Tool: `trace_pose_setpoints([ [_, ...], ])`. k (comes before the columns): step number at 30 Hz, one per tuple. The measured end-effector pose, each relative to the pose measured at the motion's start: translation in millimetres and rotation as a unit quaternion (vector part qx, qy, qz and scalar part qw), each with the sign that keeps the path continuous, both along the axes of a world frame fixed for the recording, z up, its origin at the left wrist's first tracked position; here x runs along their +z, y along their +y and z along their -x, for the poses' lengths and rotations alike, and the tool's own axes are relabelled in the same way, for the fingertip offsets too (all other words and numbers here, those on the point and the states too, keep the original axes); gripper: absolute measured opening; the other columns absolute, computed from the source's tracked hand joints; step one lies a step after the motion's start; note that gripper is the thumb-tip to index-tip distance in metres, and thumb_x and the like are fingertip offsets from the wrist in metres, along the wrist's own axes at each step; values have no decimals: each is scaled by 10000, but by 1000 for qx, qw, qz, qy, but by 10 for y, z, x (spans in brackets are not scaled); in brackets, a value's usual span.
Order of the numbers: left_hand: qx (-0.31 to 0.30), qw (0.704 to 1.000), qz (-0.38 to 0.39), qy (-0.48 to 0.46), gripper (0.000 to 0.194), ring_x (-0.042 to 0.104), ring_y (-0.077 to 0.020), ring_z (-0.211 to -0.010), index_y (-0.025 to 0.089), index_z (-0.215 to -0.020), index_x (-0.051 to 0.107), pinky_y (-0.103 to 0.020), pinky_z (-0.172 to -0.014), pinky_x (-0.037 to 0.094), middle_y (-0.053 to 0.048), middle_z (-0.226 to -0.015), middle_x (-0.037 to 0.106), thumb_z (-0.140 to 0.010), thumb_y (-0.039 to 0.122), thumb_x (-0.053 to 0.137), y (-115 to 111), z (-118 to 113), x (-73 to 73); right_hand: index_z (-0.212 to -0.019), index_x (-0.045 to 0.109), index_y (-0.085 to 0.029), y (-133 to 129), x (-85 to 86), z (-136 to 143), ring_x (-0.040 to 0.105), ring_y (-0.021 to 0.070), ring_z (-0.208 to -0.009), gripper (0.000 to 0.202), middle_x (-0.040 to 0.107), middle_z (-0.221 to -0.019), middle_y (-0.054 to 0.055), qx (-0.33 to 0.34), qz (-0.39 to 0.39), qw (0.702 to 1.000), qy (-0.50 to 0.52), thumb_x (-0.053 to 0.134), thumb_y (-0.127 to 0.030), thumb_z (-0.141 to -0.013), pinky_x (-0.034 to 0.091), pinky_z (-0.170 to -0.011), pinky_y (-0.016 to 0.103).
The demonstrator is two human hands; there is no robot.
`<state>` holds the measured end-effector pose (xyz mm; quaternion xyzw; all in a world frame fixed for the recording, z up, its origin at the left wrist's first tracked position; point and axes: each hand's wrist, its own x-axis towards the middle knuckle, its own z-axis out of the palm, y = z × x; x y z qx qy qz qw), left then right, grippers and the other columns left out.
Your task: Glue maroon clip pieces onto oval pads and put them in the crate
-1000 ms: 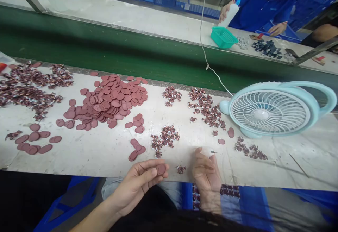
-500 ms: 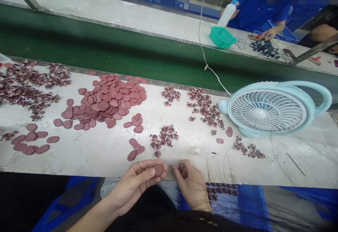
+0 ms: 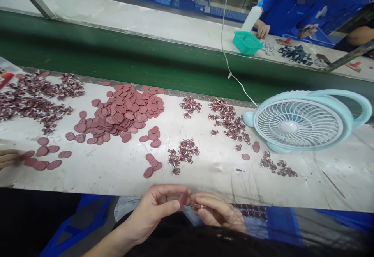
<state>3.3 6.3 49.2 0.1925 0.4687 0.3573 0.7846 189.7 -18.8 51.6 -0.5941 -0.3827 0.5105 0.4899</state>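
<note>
Here we saw both hands meeting just below the near edge of the white worktable (image 3: 117, 171). The left hand (image 3: 152, 210) pinched a flat maroon oval disc (image 3: 183, 199) between thumb and fingers, edge toward the camera. The right hand (image 3: 217, 212) was closed on a tiny maroon-and-white printed piece (image 3: 196, 205), fingertips just beside the disc, so the hands were together, nearly touching.

We took the pale blue round desk fan (image 3: 298, 123) as our landmark. It lay face up on the table, and the hands were well to its left and nearer the camera. Left of the fan sat a scatter of small maroon-and-white printed pieces (image 3: 229, 120); further left, a big heap of maroon oval discs (image 3: 125, 110). Another small cluster of printed pieces (image 3: 182, 153) lay between the fan and the hands. Far left of the fan, another person's fingers (image 3: 7, 158) touched a few loose discs at the table edge. Behind the fan ran a green conveyor belt (image 3: 117, 58). Beyond that, a teal plastic basket (image 3: 247, 41) stood by a person in a blue sleeve (image 3: 280, 3).
</note>
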Motion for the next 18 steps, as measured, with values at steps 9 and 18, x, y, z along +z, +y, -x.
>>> trace_pose_setpoints([
  [9,10,999,-10,-53,296,832,-246,-987,292,-994,869,-347,-944,621,-57,-1014,916,-708,306,942,-87,-32,-161,-842,858,-359,30,3,-28,805,249,-705,194,871,-800,21,34,68,995,-58,868,-489,-699,699,-696,381],
  [18,19,998,-28,-50,131,809,-206,-873,233,-690,840,-272,-810,601,-37,-841,892,-699,311,945,-135,-71,-306,-917,840,-363,66,-48,-87,815,181,-711,110,880,-829,-12,120,-34,986,-108,816,-347,-810,672,-655,236],
])
